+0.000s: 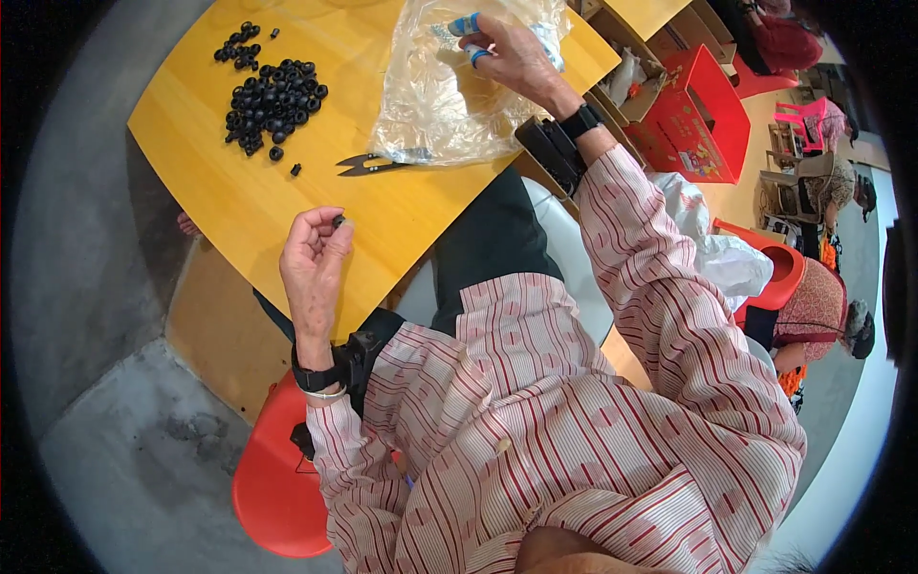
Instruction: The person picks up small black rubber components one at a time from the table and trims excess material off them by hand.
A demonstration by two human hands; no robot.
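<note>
My left hand (316, 268) is over the near edge of the yellow table (382, 215), thumb and fingertips pinching a small black rounded part (338, 221). Across the table, my right hand (516, 59) hovers over or touches a clear plastic bag (430, 105); its fingers are apart, with blue wraps on some of them. Nothing shows between those fingers. At the far left lies a heap of small black ring-like parts (273, 103), with a smaller cluster (236, 46) behind it. A loose black piece (295, 170) sits nearer to me, beside dark thread snips (373, 165) by the bag.
An open red carton (693, 115) and brown boxes (626, 57) stand right of the table. White plastic sacks (722, 239) lie near a red stool (779, 273). Another red seat (277, 478) is at lower left. Several people sit farther off to the right.
</note>
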